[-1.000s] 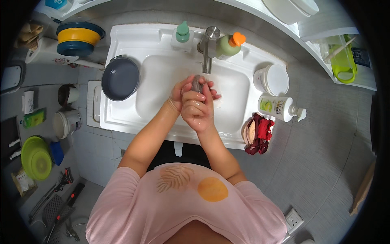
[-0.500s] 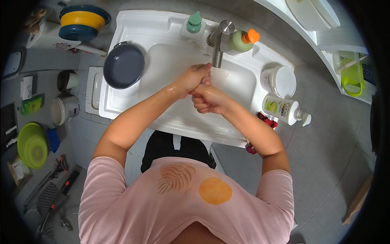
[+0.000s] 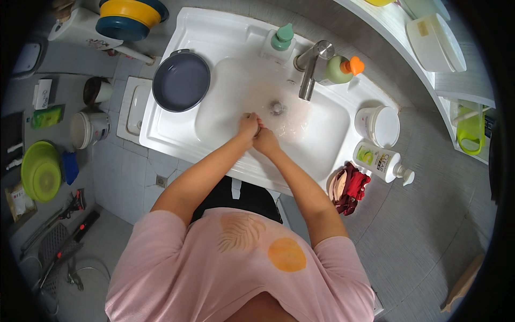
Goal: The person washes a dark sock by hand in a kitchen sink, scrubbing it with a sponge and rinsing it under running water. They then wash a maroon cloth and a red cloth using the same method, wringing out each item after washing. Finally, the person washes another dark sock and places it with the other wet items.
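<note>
Since half a second ago, we're pulling our left hand (image 3: 247, 124) and right hand (image 3: 265, 141) away from the tap (image 3: 308, 80), toward the near edge of the sink (image 3: 230, 86). In the head view we're clenching both together over the basin, squeezing a small dark thing (image 3: 258, 130) that's mostly hiding between them, so we can't tell what it is. Water (image 3: 294, 126) is lying around the drain (image 3: 276, 108), and a grey pan (image 3: 181, 80) is sitting at the left.

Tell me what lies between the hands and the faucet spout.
Between the left hand and right hand, close together, and the faucet spout, the head view shows the round metal drain and surrounding white sink basin.
</note>
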The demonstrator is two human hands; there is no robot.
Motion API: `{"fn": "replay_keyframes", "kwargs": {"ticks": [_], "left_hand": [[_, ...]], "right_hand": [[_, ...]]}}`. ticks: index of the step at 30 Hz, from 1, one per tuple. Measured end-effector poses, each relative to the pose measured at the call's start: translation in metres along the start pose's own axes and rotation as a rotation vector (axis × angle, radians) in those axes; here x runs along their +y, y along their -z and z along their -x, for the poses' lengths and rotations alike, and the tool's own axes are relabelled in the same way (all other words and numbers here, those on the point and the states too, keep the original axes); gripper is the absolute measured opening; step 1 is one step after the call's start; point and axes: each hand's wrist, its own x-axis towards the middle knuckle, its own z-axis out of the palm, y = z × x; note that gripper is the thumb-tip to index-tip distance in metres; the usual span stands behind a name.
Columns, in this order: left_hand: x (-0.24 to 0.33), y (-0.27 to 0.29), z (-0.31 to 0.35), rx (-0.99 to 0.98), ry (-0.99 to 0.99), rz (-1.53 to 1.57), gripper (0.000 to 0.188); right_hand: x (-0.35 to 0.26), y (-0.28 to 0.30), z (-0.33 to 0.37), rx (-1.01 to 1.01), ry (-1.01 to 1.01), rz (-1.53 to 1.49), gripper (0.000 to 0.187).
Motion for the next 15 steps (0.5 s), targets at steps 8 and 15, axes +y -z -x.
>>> {"fn": "replay_keyframes", "kwargs": {"ticks": [8, 15], "left_hand": [[0.087, 0.151, 0.045, 0.030, 0.085, 0.770, 0.044], [0.099, 0.171, 0.013, 0.052, 0.097, 0.576, 0.031]], "right_hand": [[0.039, 0.016, 0.036, 0.088, 0.272, -0.653, 0.053], [0.004, 0.058, 0.054, -0.186, -0.095, -1.251, 0.039]]}}
